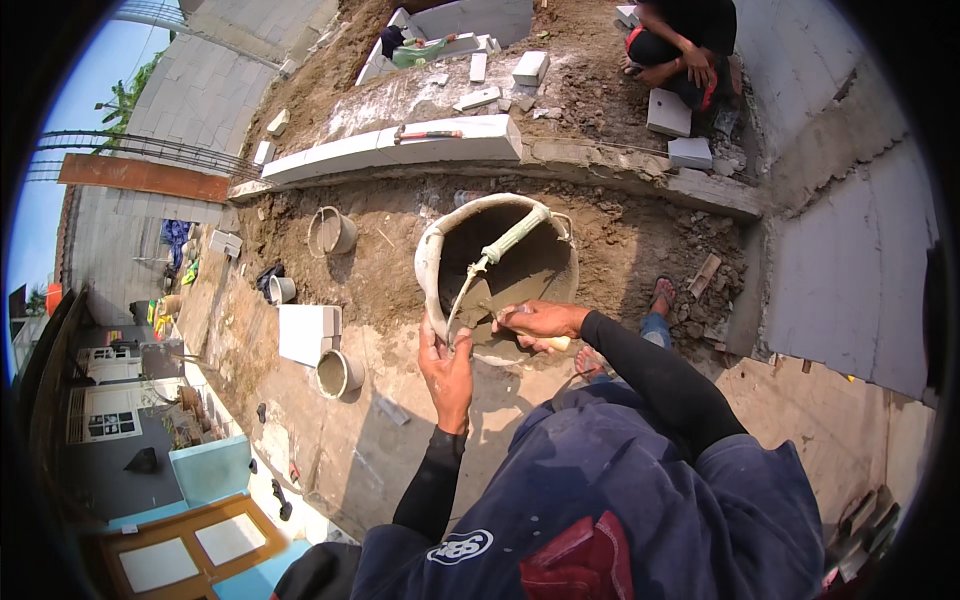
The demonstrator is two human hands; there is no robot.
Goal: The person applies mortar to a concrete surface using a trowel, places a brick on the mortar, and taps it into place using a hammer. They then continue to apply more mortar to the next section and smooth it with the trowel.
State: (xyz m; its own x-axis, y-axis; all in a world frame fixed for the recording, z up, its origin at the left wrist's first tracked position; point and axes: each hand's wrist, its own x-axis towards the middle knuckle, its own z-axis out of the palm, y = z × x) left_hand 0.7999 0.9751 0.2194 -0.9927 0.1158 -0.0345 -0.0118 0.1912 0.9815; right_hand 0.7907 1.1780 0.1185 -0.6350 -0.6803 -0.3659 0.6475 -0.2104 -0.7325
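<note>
In front of me stands a large pale bucket [430,265] with wet grey mortar [535,275] inside. Its carrying handle [515,237], with a pale green sleeve, lies slanting across the opening. At the near left rim my left hand [447,378] is closed, fingers and thumb about the edge by the lower end of that handle. Over the near side of the bucket, my right hand [545,322] is wrapped round the light wooden grip of a trowel [555,343]. The trowel's blade points left over the mortar and is partly hidden by the hand.
Beyond the bucket runs a low wall of white blocks [400,150] with a hammer [428,134] on top. Smaller buckets [340,374] and a white block [308,335] stand to the left. Another person [690,50] crouches at the far right near loose blocks [668,112].
</note>
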